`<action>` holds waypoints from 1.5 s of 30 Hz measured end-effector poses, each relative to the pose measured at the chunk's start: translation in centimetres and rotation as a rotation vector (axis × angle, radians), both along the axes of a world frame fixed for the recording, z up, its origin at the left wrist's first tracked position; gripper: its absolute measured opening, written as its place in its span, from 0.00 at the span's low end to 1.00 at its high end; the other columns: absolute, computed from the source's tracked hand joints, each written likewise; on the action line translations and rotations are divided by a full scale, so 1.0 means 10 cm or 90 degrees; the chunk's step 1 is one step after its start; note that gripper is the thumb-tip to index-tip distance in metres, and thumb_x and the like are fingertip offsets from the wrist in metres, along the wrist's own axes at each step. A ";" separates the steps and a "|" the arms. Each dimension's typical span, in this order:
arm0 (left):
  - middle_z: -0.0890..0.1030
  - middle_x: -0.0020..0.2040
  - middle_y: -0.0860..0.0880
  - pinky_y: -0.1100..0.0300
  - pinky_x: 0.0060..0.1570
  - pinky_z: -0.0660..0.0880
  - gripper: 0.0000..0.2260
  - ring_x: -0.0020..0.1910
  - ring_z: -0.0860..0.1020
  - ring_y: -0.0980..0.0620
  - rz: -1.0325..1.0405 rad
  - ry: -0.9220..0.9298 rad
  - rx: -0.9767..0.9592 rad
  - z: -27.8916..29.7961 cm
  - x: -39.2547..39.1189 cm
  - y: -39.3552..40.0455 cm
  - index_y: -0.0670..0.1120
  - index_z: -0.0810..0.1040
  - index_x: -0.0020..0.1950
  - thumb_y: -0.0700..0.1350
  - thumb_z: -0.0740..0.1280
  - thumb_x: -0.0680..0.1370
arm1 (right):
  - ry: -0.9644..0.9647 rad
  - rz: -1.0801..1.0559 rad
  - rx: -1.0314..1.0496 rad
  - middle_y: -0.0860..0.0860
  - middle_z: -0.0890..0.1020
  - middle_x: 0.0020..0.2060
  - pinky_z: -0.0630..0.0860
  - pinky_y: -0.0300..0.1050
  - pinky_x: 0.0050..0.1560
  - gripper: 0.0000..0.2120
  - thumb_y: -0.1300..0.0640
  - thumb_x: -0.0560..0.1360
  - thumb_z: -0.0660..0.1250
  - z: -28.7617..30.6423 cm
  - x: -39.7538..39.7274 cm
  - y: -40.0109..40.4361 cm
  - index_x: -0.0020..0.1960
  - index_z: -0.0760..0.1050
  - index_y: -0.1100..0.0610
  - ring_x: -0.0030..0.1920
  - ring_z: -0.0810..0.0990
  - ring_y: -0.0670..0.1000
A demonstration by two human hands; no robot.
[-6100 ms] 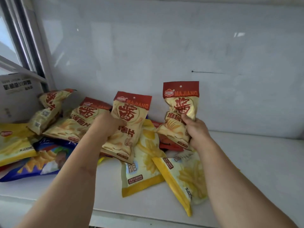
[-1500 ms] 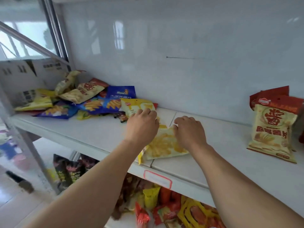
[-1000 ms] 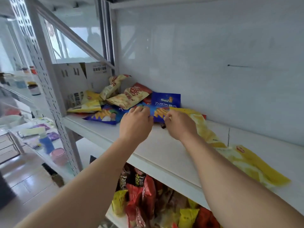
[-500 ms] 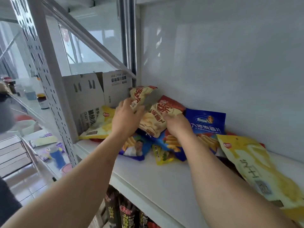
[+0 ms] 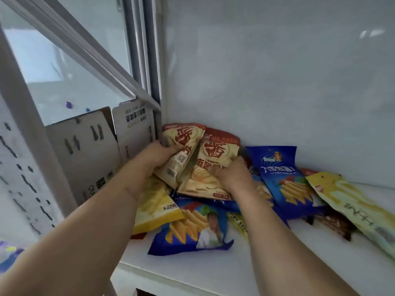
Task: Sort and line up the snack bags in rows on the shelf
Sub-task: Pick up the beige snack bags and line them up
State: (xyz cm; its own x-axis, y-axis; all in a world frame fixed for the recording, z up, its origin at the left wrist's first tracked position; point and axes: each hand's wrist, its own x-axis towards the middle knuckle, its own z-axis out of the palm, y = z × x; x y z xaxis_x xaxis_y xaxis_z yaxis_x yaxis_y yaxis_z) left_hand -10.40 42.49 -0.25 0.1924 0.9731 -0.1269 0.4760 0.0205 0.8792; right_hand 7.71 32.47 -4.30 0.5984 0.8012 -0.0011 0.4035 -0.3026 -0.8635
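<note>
White shelving (image 5: 213, 272) backed by a glossy pale wall (image 5: 277, 82) is seen, with a grey metal upright (image 5: 23, 124) and a slanting brace at the left and a flattened cardboard box (image 5: 85, 154) stood on edge against the shelf's left end. A loose heap of snack bags is piled in the far left corner of the shelf. Two cream bags with red tops lie uppermost on the heap. The left cream bag (image 5: 181, 150) is gripped by the left hand (image 5: 158, 154), whose thumb and fingers are closed around its left edge, so that it is tilted up against the corner. The right cream bag (image 5: 211, 165) is pinched at its right edge by the right hand (image 5: 230, 176), whose fingers are curled onto the film. Beneath the left forearm a yellow bag (image 5: 154, 208) is partly covered, and just in front of it a blue bag printed with fries (image 5: 192, 229) lies flat near the shelf's front edge. To the right of the right hand a second blue bag (image 5: 284, 180) is leaned against the pile, and further right a long yellow bag (image 5: 352, 208) is laid slanting toward the near right, over a dark brown packet (image 5: 333, 223) whose print cannot be read. Both forearms are stretched in from the near edge.
</note>
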 end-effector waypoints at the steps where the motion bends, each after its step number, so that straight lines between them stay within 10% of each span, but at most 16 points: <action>1: 0.83 0.58 0.45 0.47 0.59 0.79 0.38 0.53 0.83 0.44 -0.019 0.001 -0.012 -0.01 -0.01 0.05 0.46 0.76 0.68 0.65 0.78 0.65 | 0.040 -0.023 0.025 0.53 0.78 0.64 0.71 0.43 0.58 0.35 0.48 0.70 0.78 0.01 -0.03 -0.01 0.69 0.66 0.58 0.64 0.78 0.55; 8: 0.86 0.49 0.44 0.49 0.57 0.80 0.21 0.49 0.84 0.42 -0.115 0.010 -0.064 0.13 0.02 0.15 0.42 0.81 0.53 0.54 0.80 0.69 | 0.261 -0.087 0.103 0.54 0.85 0.52 0.83 0.57 0.52 0.35 0.51 0.59 0.83 -0.01 0.01 -0.01 0.62 0.75 0.59 0.49 0.86 0.56; 13: 0.87 0.46 0.44 0.53 0.47 0.81 0.16 0.45 0.85 0.44 -0.149 -0.005 -0.056 0.13 0.11 0.13 0.43 0.82 0.52 0.52 0.78 0.72 | 0.353 -0.059 0.131 0.56 0.87 0.47 0.84 0.59 0.49 0.14 0.62 0.71 0.77 0.05 0.03 -0.16 0.56 0.80 0.60 0.46 0.87 0.58; 20: 0.87 0.50 0.45 0.52 0.52 0.79 0.08 0.49 0.85 0.44 -0.200 -0.084 0.034 0.31 0.23 0.03 0.47 0.82 0.54 0.50 0.68 0.81 | 0.394 -0.042 0.205 0.55 0.87 0.46 0.83 0.58 0.50 0.10 0.65 0.75 0.73 0.13 0.20 -0.36 0.54 0.79 0.56 0.46 0.87 0.57; 23: 0.86 0.50 0.46 0.46 0.57 0.79 0.12 0.50 0.84 0.44 -0.212 -0.073 0.100 0.37 0.32 -0.06 0.47 0.78 0.61 0.53 0.63 0.83 | 0.400 -0.038 0.239 0.55 0.87 0.47 0.83 0.55 0.47 0.11 0.66 0.76 0.72 0.19 0.31 -0.48 0.56 0.78 0.56 0.47 0.87 0.56; 27: 0.80 0.44 0.51 0.61 0.35 0.72 0.11 0.40 0.79 0.54 -0.200 -0.033 0.207 0.38 0.49 -0.28 0.48 0.70 0.64 0.52 0.57 0.86 | 0.377 -0.069 0.269 0.54 0.88 0.46 0.83 0.51 0.42 0.12 0.62 0.75 0.73 0.21 0.44 -0.69 0.58 0.78 0.55 0.45 0.88 0.55; 31: 0.81 0.48 0.50 0.61 0.34 0.70 0.16 0.40 0.79 0.54 -0.167 -0.090 0.176 0.26 0.66 -0.45 0.46 0.68 0.67 0.54 0.57 0.85 | 0.360 -0.088 0.280 0.55 0.88 0.44 0.84 0.52 0.44 0.12 0.60 0.74 0.75 0.21 0.51 -0.91 0.56 0.80 0.57 0.44 0.88 0.55; 37: 0.84 0.53 0.46 0.47 0.46 0.83 0.41 0.46 0.86 0.47 -0.242 -0.198 0.031 0.20 0.81 -0.76 0.52 0.66 0.67 0.70 0.77 0.63 | 0.343 -0.077 0.281 0.54 0.88 0.45 0.82 0.60 0.55 0.11 0.58 0.72 0.77 0.16 0.57 -1.21 0.53 0.81 0.55 0.47 0.87 0.57; 40: 0.86 0.55 0.48 0.41 0.49 0.82 0.50 0.49 0.86 0.45 -0.274 -0.181 0.029 0.09 0.94 -0.72 0.53 0.70 0.68 0.59 0.87 0.51 | 0.338 -0.075 0.280 0.54 0.88 0.45 0.82 0.61 0.55 0.10 0.59 0.72 0.77 0.17 0.68 -1.40 0.52 0.81 0.55 0.48 0.87 0.57; 45: 0.88 0.48 0.45 0.51 0.44 0.82 0.16 0.45 0.87 0.45 -0.341 -0.158 -0.012 0.28 1.03 -1.36 0.41 0.81 0.58 0.41 0.78 0.72 | 0.346 -0.085 0.290 0.55 0.88 0.45 0.82 0.61 0.54 0.09 0.60 0.73 0.76 0.23 0.98 -1.87 0.52 0.81 0.56 0.47 0.87 0.57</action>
